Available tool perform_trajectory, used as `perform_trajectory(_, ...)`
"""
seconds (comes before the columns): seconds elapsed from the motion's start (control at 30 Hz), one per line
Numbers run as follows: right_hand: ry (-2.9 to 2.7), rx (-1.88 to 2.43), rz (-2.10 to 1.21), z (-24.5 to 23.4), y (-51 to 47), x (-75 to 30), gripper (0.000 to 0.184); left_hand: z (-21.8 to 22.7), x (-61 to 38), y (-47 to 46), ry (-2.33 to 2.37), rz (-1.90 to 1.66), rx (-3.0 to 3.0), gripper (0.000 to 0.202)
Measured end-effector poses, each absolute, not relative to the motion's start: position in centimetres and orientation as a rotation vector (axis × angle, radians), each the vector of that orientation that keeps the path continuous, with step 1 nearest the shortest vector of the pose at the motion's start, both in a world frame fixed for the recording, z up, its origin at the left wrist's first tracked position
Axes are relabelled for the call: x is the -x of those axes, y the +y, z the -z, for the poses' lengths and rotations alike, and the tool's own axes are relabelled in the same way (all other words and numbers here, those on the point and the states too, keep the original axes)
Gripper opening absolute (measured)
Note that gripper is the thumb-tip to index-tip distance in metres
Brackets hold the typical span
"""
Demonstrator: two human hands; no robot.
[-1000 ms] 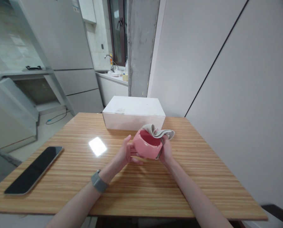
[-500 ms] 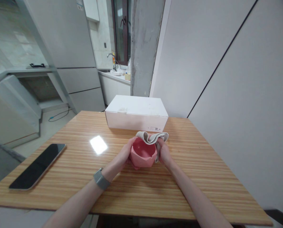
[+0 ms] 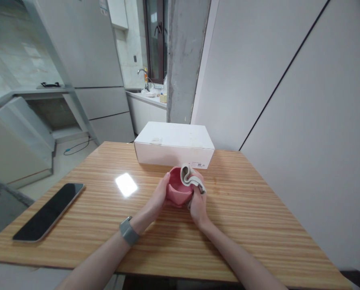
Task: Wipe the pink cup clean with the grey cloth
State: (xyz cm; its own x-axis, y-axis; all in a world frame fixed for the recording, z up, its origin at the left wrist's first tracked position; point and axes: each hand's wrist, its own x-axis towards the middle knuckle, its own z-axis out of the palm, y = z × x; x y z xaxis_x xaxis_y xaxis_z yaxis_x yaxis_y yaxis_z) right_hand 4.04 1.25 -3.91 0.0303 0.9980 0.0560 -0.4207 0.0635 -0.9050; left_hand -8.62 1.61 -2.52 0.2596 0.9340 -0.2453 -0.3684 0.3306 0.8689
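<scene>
A pink, angular-sided bowl (image 3: pixel 180 196) is held above the wooden table, its opening facing up and toward me. Around its left side my left hand (image 3: pixel 159 194) is closed, thumb at the rim. My right hand (image 3: pixel 199 204) grips a light grey cloth (image 3: pixel 195 179), pressed against the bowl's right rim and wall. Part of the cloth folds over the rim, and its lower end shows below the fingers. The bowl's underside and most of my right fingertips are hidden.
Behind the bowl, a white cardboard box (image 3: pixel 174 155) lies on the table (image 3: pixel 243 225). A black-screened phone (image 3: pixel 50 211) rests at the left. Beyond the table stand grey cabinets and a sink counter; a pale wall (image 3: pixel 282 121) runs along the right.
My right hand and the cloth have shifted left and nearer to me along the bowl's rim. The bowl has turned and tilted slightly, still in my left hand.
</scene>
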Motion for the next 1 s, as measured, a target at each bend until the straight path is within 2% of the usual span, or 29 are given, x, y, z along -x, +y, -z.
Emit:
perform_trajectory(0.1,-0.809,0.879,-1.098,3.1,2.8,-5.8,0.018,2.1,8.6,1.5,0.842,-0.895,-0.763,0.056)
perform_trajectory(0.27,-0.824,0.843,-1.261,1.7,4.5,-7.5,0.024,0.8,9.4,1.3,0.690,-0.711,-0.690,0.066)
perform_trajectory(0.4,-0.893,0.823,-1.390,1.7,4.4,-7.4,0.020,0.8,10.0,1.2,0.675,-0.607,-0.680,0.074)
perform_trajectory(0.53,-1.021,0.801,-1.463,2.4,4.2,-7.4,0.015,2.0,9.7,1.3,0.782,-0.751,-0.656,0.057)
perform_trajectory(0.73,-1.166,0.804,-1.387,2.7,4.1,-7.2,0.020,3.1,9.1,2.3,0.855,-0.975,-0.591,0.044)
perform_trajectory(1.0,-1.229,0.794,-1.123,2.4,3.1,-5.7,0.019,2.2,9.6,2.5,0.866,-0.998,-0.585,0.046)
